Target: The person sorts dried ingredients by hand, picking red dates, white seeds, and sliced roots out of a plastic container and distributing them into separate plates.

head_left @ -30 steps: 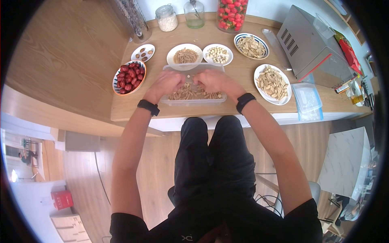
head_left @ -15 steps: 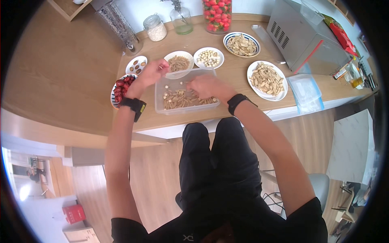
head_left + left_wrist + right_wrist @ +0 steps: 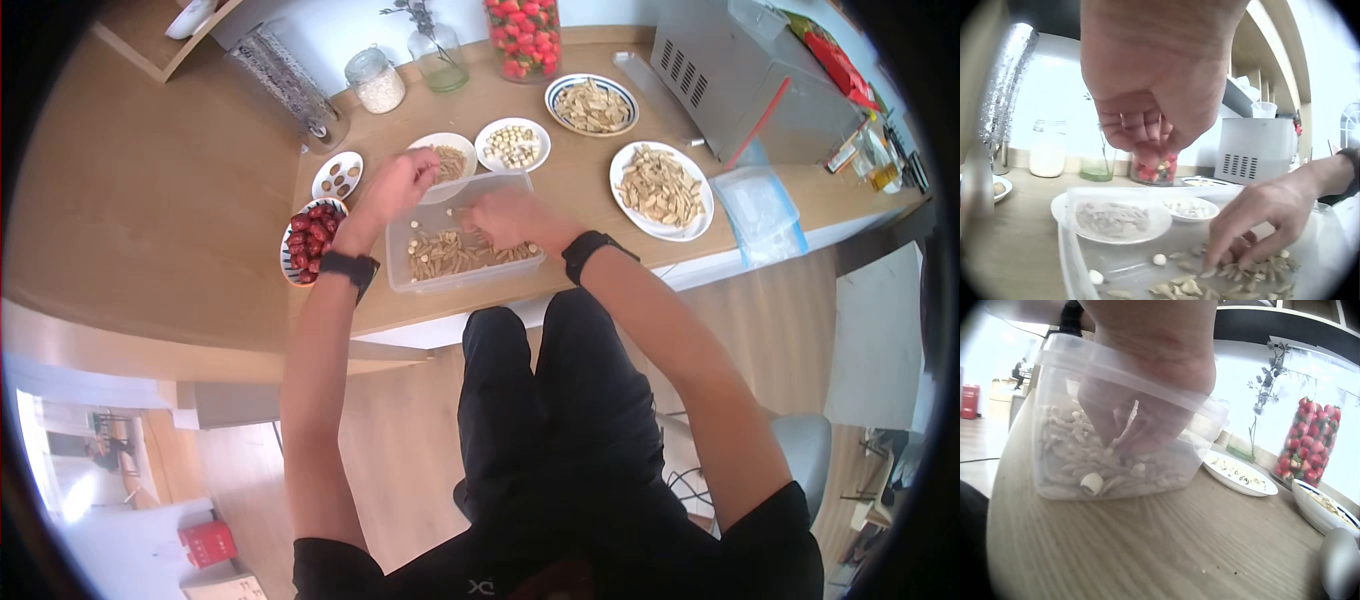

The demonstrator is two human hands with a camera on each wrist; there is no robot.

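In the head view the left hand [image 3: 402,185] is raised over the back left of a clear plastic box [image 3: 395,262], beside a white plate [image 3: 470,146] of thin strips. Its fingers curl towards the thumb in the left wrist view; no piece shows between them. Inside the box, the right hand [image 3: 508,216] reaches down and its fingertips pinch at the pale strips [image 3: 1188,287]. Small white round pieces [image 3: 1159,259] lie in the box near its left side. Through the box wall, the right wrist view shows this hand [image 3: 1138,419] among the strips.
Red dates [image 3: 312,238] in a bowl and a small plate [image 3: 325,187] stand left. Behind are a plate of white round pieces [image 3: 513,146], jars and strawberries [image 3: 524,40]. Two plates of slices [image 3: 660,190], plastic bags [image 3: 757,215] and a grey appliance [image 3: 700,75] lie right.
The left hand has come up out of the box to a place over its back left. The right hand has stayed in the box. The head view has shifted and turned.
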